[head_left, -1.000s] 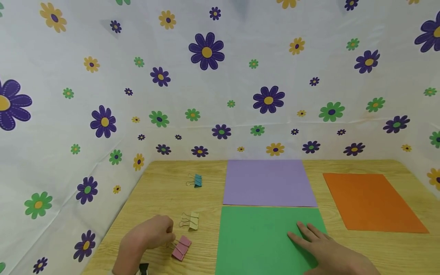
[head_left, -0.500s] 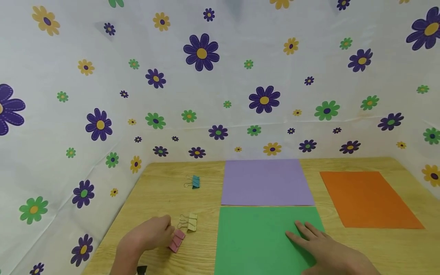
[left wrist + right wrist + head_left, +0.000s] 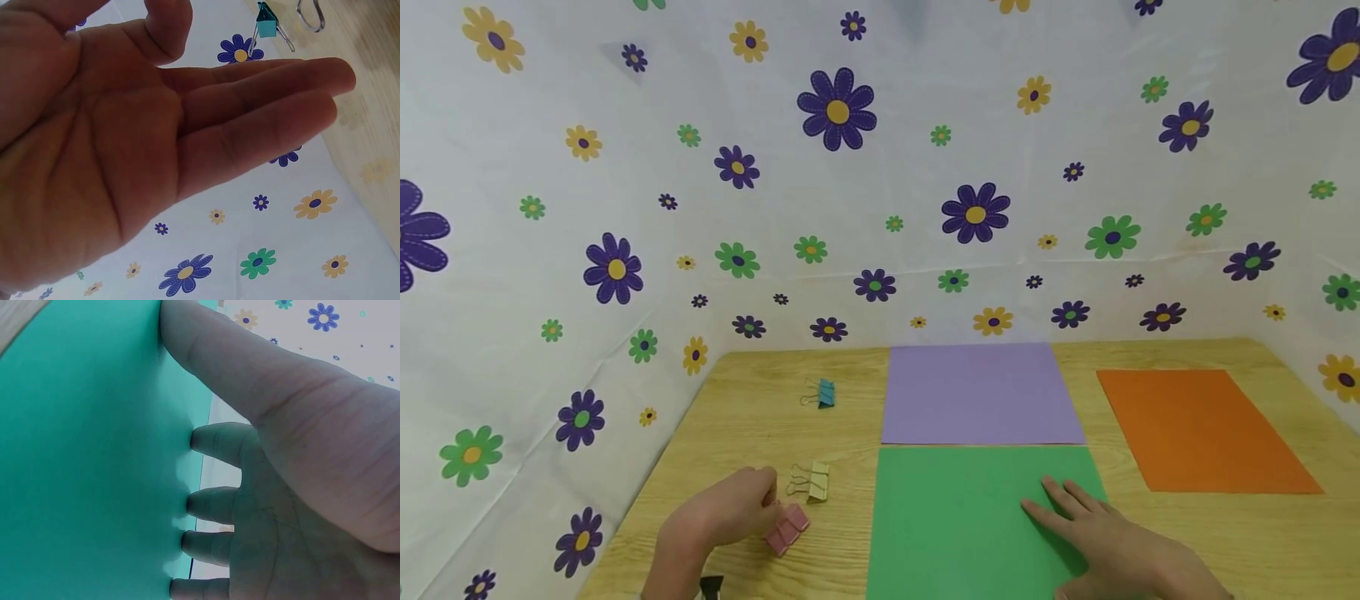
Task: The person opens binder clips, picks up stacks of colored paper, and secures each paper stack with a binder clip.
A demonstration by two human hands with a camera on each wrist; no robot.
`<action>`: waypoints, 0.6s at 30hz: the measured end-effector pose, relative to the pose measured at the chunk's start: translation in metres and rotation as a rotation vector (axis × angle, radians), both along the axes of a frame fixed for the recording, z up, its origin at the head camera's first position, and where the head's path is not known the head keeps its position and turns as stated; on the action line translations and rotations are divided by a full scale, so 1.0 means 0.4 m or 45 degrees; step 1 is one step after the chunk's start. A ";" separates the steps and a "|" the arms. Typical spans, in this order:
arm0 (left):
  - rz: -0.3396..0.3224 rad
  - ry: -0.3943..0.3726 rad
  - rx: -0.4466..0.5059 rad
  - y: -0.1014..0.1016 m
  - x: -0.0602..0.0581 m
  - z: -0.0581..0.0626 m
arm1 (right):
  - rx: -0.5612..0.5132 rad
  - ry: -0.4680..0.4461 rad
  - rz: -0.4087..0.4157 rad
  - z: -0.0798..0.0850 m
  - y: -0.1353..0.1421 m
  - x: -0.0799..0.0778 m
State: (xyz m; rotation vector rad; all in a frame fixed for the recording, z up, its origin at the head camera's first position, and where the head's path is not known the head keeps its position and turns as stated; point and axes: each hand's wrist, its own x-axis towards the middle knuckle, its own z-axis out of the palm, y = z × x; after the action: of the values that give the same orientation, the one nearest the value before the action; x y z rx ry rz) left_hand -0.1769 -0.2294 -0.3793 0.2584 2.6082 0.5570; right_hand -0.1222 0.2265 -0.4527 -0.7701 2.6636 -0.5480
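Left hand (image 3: pixel 741 504). Held in a narrow pinch, index finger bent, other fingers extended in the left wrist view. Gripped, as far as could be judged, the wire end of the pink binder clip (image 3: pixel 790 528); exact contact hidden behind the knuckles.

Pink binder clip. Lay at the left fingertips, near the yellow binder clip (image 3: pixel 818 482) and well apart from the green sheet (image 3: pixel 947 517). Could not tell whether raised or touching the wooden table (image 3: pixel 760 433).

Change noted. Drawn in, over the last second, closer to the knuckles and to the yellow binder clip; altered in angle as well. Judged, from this, to be under the left hand's control rather than merely lying beside the fingers. Not yet brought to any sheet.

Right hand (image 3: pixel 1101 542). Spread wide and laid upon the green sheet, fingertips touching in the right wrist view; gripped nothing. Kept in the same place throughout. Served, by judgement, to steady the sheet.

Also listed. Blue binder clip (image 3: pixel 826 393): lay beyond the yellow one, untouched. Purple sheet (image 3: pixel 981 396): lay flat just past the green sheet's far edge. Orange sheet (image 3: pixel 1202 429): lay flat to the right, apart from both. Black object (image 3: pixel 711 587): cut off by the lower edge, too little shown to identify. Flowered cloth (image 3: pixel 895 179): hung behind and at both sides.
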 end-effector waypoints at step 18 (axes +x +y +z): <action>0.007 0.008 -0.008 0.006 -0.004 -0.006 | 0.009 -0.024 -0.031 0.008 -0.007 0.001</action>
State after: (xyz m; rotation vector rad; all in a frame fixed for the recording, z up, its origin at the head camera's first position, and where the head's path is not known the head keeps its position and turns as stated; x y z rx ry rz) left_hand -0.1785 -0.2268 -0.3817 0.2510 2.6173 0.5504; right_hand -0.1219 0.2238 -0.4495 -0.7280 2.6592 -0.5493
